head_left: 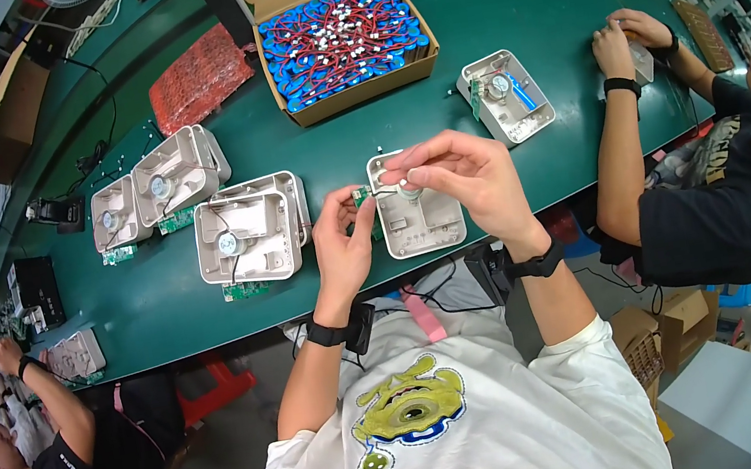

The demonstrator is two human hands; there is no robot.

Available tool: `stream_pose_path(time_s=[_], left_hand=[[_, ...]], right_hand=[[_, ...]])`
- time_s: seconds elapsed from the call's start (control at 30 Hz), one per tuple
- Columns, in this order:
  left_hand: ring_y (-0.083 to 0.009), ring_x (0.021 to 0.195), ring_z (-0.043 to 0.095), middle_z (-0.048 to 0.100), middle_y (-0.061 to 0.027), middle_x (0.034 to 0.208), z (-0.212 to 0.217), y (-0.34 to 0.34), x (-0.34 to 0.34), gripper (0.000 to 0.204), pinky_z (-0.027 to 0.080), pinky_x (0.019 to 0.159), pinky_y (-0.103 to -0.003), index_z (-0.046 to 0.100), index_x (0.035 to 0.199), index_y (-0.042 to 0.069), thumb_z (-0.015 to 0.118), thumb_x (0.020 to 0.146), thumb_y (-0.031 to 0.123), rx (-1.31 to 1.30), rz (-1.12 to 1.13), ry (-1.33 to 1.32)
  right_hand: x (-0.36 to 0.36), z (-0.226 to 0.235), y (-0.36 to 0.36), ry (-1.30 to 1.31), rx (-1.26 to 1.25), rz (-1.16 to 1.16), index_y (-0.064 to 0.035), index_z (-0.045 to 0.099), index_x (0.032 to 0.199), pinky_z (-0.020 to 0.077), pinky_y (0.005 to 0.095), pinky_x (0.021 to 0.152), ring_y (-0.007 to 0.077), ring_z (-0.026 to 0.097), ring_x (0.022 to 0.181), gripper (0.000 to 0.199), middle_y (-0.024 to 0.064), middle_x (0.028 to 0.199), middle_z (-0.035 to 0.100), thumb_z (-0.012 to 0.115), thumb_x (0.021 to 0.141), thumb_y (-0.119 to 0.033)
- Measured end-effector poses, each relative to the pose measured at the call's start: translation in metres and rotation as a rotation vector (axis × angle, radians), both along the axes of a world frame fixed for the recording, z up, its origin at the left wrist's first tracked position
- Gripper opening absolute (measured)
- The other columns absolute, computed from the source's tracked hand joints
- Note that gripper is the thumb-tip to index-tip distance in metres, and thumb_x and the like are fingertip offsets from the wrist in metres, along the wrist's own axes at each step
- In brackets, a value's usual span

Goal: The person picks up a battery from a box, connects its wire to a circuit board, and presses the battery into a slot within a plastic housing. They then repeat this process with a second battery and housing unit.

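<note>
- Pinched between thumb and forefinger of the left hand [342,239]: a small green board [361,195], just beside the left edge of a white casing [424,237].
- Above the far end of that casing: the right hand [474,176], thumb and fingers bent close together; impossible to tell whether anything is gripped between the tips.
- Under the fingers, near the front edge of a green table [144,313], straight ahead of the chest: the same casing, hollow side up, with inner walls in view and its far end partly hidden by the right hand.
- On both wrists: black bands [535,263].
- Left of the left hand: stacked casings [282,195], the top one with a round speaker [229,244] inside and another green board at its near edge.
- Farther left: more casings [178,177], side by side, boards along the near edges.
- Right of the right hand and farther back: an open casing [482,126] containing a blue cell [522,94].
- Beyond the hands: an open cardboard box [365,100] full of blue cells, red wires and white plugs; to its left, a red bubble-wrap pack [198,75].
- At the table's right: a co-worker [697,177], both hands together; at far left, another person [80,463], one arm toward a casing.
</note>
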State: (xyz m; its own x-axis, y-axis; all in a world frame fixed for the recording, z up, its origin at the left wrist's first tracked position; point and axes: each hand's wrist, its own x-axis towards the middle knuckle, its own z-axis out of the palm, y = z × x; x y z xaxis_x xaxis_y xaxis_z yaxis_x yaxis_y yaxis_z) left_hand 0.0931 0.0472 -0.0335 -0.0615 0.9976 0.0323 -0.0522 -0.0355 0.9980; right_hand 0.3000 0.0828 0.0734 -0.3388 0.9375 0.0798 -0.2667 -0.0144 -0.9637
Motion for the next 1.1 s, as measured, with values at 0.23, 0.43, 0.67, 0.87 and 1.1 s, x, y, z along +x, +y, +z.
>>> stream_pose_path(time_s=[0.23, 0.43, 0.67, 0.87, 1.1], left_hand=[[-0.0092, 0.09, 0.064, 0.068, -0.0052, 0.102, -0.002, -0.001, 0.001, 0.023, 0.053, 0.08, -0.025, 0.063, 0.124, -0.003, 0.071, 0.103, 0.006, -0.002, 0.008, -0.006], [-0.0086, 0.098, 0.064, 0.067, -0.0039, 0.107, 0.0, -0.002, -0.002, 0.024, 0.052, 0.087, -0.024, 0.062, 0.126, -0.002, 0.069, 0.105, 0.006, -0.013, -0.026, 0.011], [-0.0082, 0.095, 0.063, 0.066, -0.0038, 0.106, 0.002, -0.002, 0.0, 0.023, 0.052, 0.085, -0.023, 0.062, 0.125, -0.002, 0.07, 0.105, 0.007, -0.02, -0.026, 0.047], [-0.0084, 0.085, 0.063, 0.068, -0.0052, 0.099, 0.003, -0.001, 0.002, 0.024, 0.052, 0.077, -0.024, 0.064, 0.123, -0.003, 0.072, 0.102, 0.006, 0.01, 0.016, 0.042], [-0.0074, 0.088, 0.063, 0.067, -0.0038, 0.103, 0.01, -0.003, 0.005, 0.024, 0.052, 0.079, -0.022, 0.063, 0.124, -0.003, 0.072, 0.102, 0.004, -0.022, 0.024, 0.053]], right_hand=[[-0.001, 0.0, -0.001, -0.023, 0.011, -0.064, 0.0106, 0.072, 0.117, 0.0616, 0.0384, 0.101, 0.0278, 0.076, 0.113, 0.019, 0.0226, 0.121, 0.076, 0.067, 0.099, 0.007], [0.0, -0.001, -0.002, -0.047, 0.008, -0.126, 0.0109, 0.073, 0.117, 0.0622, 0.0375, 0.1, 0.0273, 0.077, 0.111, 0.019, 0.0219, 0.119, 0.077, 0.067, 0.1, 0.006], [0.002, -0.004, -0.001, -0.074, 0.021, -0.192, 0.011, 0.071, 0.117, 0.064, 0.0335, 0.094, 0.0248, 0.078, 0.106, 0.018, 0.0207, 0.114, 0.078, 0.068, 0.101, 0.004], [0.0, -0.007, 0.0, -0.167, -0.027, -0.227, 0.0087, 0.069, 0.115, 0.0628, 0.0287, 0.079, 0.0195, 0.078, 0.093, 0.015, 0.0158, 0.104, 0.078, 0.069, 0.101, 0.001], [-0.008, -0.005, -0.006, -0.409, 0.106, -0.264, 0.0028, 0.071, 0.111, 0.056, 0.0263, 0.065, 0.014, 0.075, 0.081, 0.013, 0.0096, 0.1, 0.078, 0.071, 0.099, 0.0]])
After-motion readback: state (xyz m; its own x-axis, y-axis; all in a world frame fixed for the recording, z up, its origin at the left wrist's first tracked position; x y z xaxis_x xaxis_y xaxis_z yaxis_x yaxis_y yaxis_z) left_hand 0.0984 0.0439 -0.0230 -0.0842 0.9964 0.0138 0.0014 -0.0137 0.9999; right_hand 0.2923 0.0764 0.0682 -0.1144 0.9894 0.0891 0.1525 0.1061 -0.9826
